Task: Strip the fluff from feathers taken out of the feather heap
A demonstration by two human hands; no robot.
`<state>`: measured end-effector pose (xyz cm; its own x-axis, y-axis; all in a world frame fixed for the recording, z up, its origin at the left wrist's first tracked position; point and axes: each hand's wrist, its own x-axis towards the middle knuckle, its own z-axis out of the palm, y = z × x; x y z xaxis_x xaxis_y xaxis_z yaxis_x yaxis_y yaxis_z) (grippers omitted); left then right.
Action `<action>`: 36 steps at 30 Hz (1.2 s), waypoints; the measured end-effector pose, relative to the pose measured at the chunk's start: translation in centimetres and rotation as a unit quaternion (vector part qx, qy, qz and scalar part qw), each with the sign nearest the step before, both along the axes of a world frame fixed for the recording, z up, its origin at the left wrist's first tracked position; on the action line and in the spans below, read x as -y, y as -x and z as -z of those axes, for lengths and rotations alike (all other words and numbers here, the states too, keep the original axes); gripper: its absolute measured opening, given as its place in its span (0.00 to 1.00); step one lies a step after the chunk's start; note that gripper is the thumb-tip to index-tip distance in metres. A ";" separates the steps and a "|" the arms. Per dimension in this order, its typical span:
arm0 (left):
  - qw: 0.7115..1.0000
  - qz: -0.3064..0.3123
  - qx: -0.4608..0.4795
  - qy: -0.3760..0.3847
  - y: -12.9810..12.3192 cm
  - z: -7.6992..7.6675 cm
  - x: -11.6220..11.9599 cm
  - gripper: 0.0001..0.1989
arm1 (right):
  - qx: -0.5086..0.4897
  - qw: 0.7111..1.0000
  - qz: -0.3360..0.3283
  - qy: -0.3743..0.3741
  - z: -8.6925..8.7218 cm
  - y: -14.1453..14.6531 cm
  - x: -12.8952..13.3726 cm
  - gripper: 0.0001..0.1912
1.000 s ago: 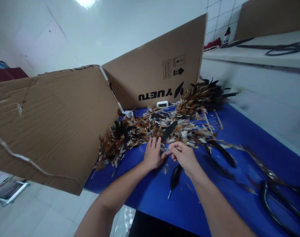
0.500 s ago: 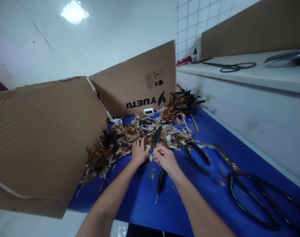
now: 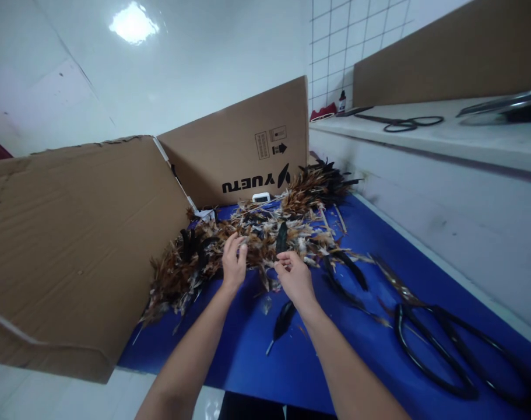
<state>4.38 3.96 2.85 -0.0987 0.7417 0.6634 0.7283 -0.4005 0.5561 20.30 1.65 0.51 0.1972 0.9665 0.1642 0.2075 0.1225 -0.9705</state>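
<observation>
My right hand (image 3: 295, 279) is pinched around the lower end of a dark feather (image 3: 281, 238), which stands upright above the fingertips. To its left, my left hand (image 3: 234, 261) hovers at the near edge of a brown, black and white feather pile (image 3: 248, 251). Its fingers are loosely bent, with the thumb apart; I see nothing clearly held there. A loose black feather (image 3: 285, 319) lies on the blue table surface (image 3: 248, 356) below my right hand. More long dark feathers (image 3: 352, 269) lie to the right, near large black-handled scissors (image 3: 407, 297).
Cardboard panels stand at the left (image 3: 81, 245) and back (image 3: 239, 134). A small white display device (image 3: 261, 198) sits behind the pile, near a thick feather bunch (image 3: 320, 184). On the right, a white ledge (image 3: 466, 125) carries another pair of scissors (image 3: 405, 123) and a small dark bottle (image 3: 342, 102).
My left hand has lifted off the feathers and moved slightly left, its fingers curling. My right hand has risen a little, and the dark feather at its fingertips now stands more upright.
</observation>
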 end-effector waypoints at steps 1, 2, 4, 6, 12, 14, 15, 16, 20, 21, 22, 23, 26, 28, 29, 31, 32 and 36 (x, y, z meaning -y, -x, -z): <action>0.999 -0.017 0.024 -0.020 0.5 -0.3 0.3 0.15 | 0.002 1.000 0.007 -0.001 -0.2 0.0 0.1 0.08; 0.998 -0.031 0.045 -0.028 0.9 -0.5 0.5 0.15 | 0.003 1.000 0.012 -0.002 -0.3 -0.1 0.1 0.08; 0.995 -0.049 0.081 -0.025 1.7 -0.6 1.0 0.14 | 0.003 1.000 0.018 -0.004 -0.6 -0.2 0.3 0.07; 0.993 -0.050 0.109 -0.022 2.3 -0.3 1.2 0.12 | 0.002 1.000 0.018 -0.006 -0.8 -0.2 0.3 0.07; 0.982 -0.079 0.159 -0.063 4.4 1.8 0.4 0.10 | 0.025 0.998 0.040 -0.035 -0.4 -0.3 0.0 0.07; 0.980 -0.100 0.161 -0.054 5.2 2.2 0.1 0.10 | 0.034 0.997 0.057 -0.044 -0.1 -0.3 -0.2 0.09; 0.980 -0.103 0.165 -0.045 5.5 2.3 0.0 0.10 | 0.035 0.996 0.061 -0.046 0.0 -0.3 -0.3 0.11; 0.980 -0.102 0.169 -0.036 5.7 2.4 -0.1 0.10 | 0.035 0.996 0.063 -0.047 0.1 -0.3 -0.3 0.11; 0.980 -0.113 0.161 -0.043 6.5 2.3 0.0 0.10 | 0.026 0.997 0.052 -0.045 -0.1 -0.3 0.0 0.09; 0.981 -0.121 0.142 -0.055 6.6 2.2 0.0 0.10 | 0.026 0.998 0.046 -0.042 -0.2 -0.3 0.0 0.08; 0.982 -0.128 0.118 -0.070 6.7 2.0 0.0 0.11 | 0.029 0.998 0.043 -0.040 -0.3 -0.3 0.1 0.08; 0.983 -0.136 0.093 -0.086 6.7 1.9 0.1 0.11 | 0.033 0.998 0.045 -0.041 -0.3 -0.3 0.1 0.08; 0.982 -0.142 0.034 -0.121 6.3 1.5 0.4 0.14 | 0.038 0.995 0.063 -0.062 0.0 -0.4 -0.1 0.10; 0.983 -0.129 0.016 -0.129 5.7 1.4 0.6 0.15 | 0.031 0.995 0.067 -0.072 0.4 -0.4 -0.4 0.12; 0.984 -0.118 0.008 -0.129 5.4 1.3 0.8 0.15 | 0.028 0.995 0.066 -0.073 0.6 -0.4 -0.6 0.12; 0.987 -0.096 -0.007 -0.130 4.8 1.3 1.1 0.15 | 0.024 0.995 0.064 -0.070 1.0 -0.4 -0.8 0.12; 0.987 -0.086 -0.016 -0.131 4.5 1.3 1.2 0.15 | 0.022 0.995 0.062 -0.070 1.2 -0.4 -0.9 0.12; 0.988 -0.060 -0.050 -0.135 3.8 1.3 1.6 0.15 | 0.013 0.995 0.057 -0.075 1.5 -0.4 -1.2 0.10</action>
<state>0.58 2.39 1.57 -0.0985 0.5233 0.8464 0.8255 -0.4320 0.3631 20.69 2.82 -1.00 0.2979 0.9023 0.3117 0.2537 0.2399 -0.9370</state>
